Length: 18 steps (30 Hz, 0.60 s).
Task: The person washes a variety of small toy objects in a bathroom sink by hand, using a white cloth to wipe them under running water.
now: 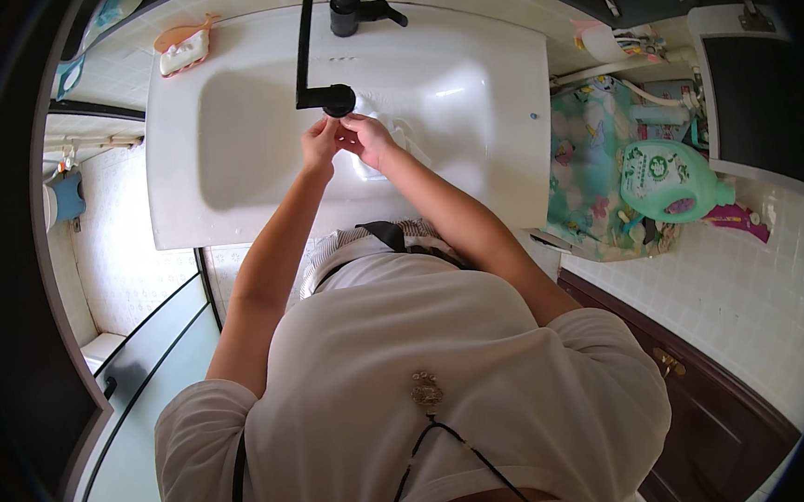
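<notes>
Two hands up front: our left hand (320, 143) and right hand (371, 139), fingertips together, undersides hidden. Can't tell if we have anything small pinched between them. Black faucet spout (301, 48): starts beyond both hands, outlet just past our fingertips; touching or not, can't tell. Our read: the hands sit there because the outlet drains to that spot, with the basin (255, 149) around them to catch drips. Spout's long leg runs front to back, beyond the left hand, coming toward us, then turns right to the outlet, which seems to face down. Lever (381, 12) is beyond the right hand, pointing right. White shape (365, 168) shows under the right hand, too washed out to name. Soap dish (185, 50) is beyond and left of the left hand, probably parked clear of splash.
</notes>
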Available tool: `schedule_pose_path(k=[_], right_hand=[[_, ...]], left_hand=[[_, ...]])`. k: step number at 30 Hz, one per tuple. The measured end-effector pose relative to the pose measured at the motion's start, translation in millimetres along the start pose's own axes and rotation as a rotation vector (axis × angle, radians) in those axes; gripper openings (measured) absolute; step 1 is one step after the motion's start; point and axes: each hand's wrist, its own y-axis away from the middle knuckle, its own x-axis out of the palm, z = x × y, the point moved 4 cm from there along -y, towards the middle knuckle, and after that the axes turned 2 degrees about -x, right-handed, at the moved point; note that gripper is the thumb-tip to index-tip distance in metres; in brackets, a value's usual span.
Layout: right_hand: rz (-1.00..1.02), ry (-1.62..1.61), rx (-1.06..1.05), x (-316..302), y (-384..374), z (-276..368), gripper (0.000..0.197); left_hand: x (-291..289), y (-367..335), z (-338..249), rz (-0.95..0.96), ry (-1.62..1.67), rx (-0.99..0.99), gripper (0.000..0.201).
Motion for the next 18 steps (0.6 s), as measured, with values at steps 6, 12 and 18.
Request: schedule_pose_path(k=[6,12,18], right_hand=[[-0.194,0.145,-0.211,-15.5,-4.3,3.0,0.015],[-0.416,1.187,-0.823,-15.3,16.3,21.4,0.028],[-0.344,1.817,-0.467,-52.2,12.2,6.6,0.079]], left_hand=[[14.8,-20.5,25.2,0.067,0.327,-0.124,0.016],[3.3,-49.4,48.4,0.009,0.497,-0.21,0.012],[-15.5,-30.0,62.9,-0.26,0.333,-0.444,0.037]])
